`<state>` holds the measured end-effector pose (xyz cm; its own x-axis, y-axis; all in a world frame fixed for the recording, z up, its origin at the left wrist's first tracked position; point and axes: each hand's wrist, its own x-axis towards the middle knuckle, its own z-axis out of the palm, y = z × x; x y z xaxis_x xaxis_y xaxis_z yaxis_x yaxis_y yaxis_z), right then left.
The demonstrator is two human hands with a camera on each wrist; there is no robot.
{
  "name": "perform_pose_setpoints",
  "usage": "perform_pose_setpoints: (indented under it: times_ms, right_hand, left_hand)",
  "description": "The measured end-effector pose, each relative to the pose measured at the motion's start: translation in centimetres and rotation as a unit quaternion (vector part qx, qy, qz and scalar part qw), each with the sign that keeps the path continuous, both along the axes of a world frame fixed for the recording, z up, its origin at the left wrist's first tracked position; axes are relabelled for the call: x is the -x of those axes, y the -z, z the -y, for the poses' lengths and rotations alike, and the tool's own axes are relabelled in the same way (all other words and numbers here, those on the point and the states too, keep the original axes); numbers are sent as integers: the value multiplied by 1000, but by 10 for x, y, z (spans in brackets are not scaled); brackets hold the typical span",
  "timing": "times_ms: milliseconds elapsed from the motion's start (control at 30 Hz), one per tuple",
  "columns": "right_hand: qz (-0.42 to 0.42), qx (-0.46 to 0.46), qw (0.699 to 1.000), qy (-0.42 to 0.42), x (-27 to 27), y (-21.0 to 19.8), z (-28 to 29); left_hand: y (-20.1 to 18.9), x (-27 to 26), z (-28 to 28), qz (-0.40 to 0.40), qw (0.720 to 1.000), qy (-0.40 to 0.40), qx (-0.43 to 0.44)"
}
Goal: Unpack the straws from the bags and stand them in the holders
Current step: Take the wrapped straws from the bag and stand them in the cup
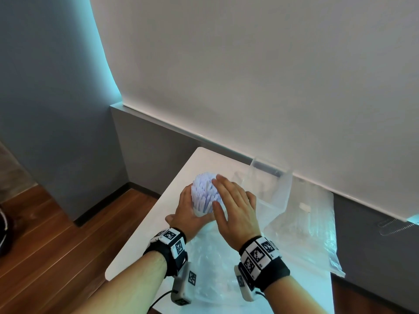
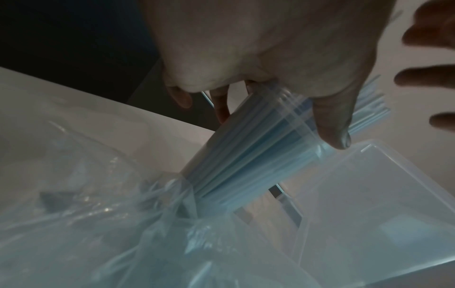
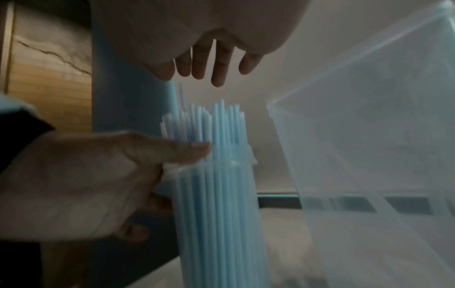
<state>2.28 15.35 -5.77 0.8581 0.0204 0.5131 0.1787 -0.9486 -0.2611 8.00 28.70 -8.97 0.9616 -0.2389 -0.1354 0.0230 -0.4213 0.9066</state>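
Note:
A bundle of pale blue straws stands in a clear round holder on the white table. My left hand grips the holder from the left, with its thumb across the front near the rim. My right hand is flat with straight fingers just above the straw tips, and a small gap shows between them. The left wrist view shows the same holder tilted under the left thumb.
A clear plastic box stands right behind the holder, close to the wall. Crumpled clear bags lie in front of me, and another lies to the right. The table's left edge drops to a wooden floor.

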Motion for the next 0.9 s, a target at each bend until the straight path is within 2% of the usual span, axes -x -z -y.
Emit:
perform_pose_setpoints:
  times_ms: [100, 233, 300, 400, 467, 567, 667, 733, 833, 900]
  right_hand:
    - [-78, 23, 997, -8, -6, -10, -4]
    - [-139, 92, 986, -22, -1, 6, -2]
    - [-122, 70, 990, -25, -3, 4, -1]
    - [-101, -23, 995, -12, -17, -18, -1]
    - [-110, -27, 994, -4, -34, -33, -3]
    - [-186, 3, 982, -5, -61, -39, -9]
    - [-288, 20, 957, 5, -77, -31, -18]
    - [-289, 47, 956, 3, -81, -26, -21]
    - [-262, 79, 960, -67, -84, -25, -16]
    - [-264, 106, 950, -129, -84, -26, -5]
  left_hand:
    - [4, -1, 1, -8, 1000, 3, -11]
    - [3, 0, 1, -9, 1000, 12, -27]
    - [1, 0, 0, -10, 1000, 14, -24]
    - [2, -1, -1, -12, 1000, 12, 1]
    - [2, -2, -1, -16, 1000, 15, 0]
    - [1, -4, -1, -34, 998, 32, -39]
    - [3, -5, -2, -34, 998, 32, -44]
    - [2, -6, -2, -25, 999, 35, -33]
    - [1, -6, -3, -15, 999, 44, 13]
    - [2, -7, -4, -14, 999, 41, 14]
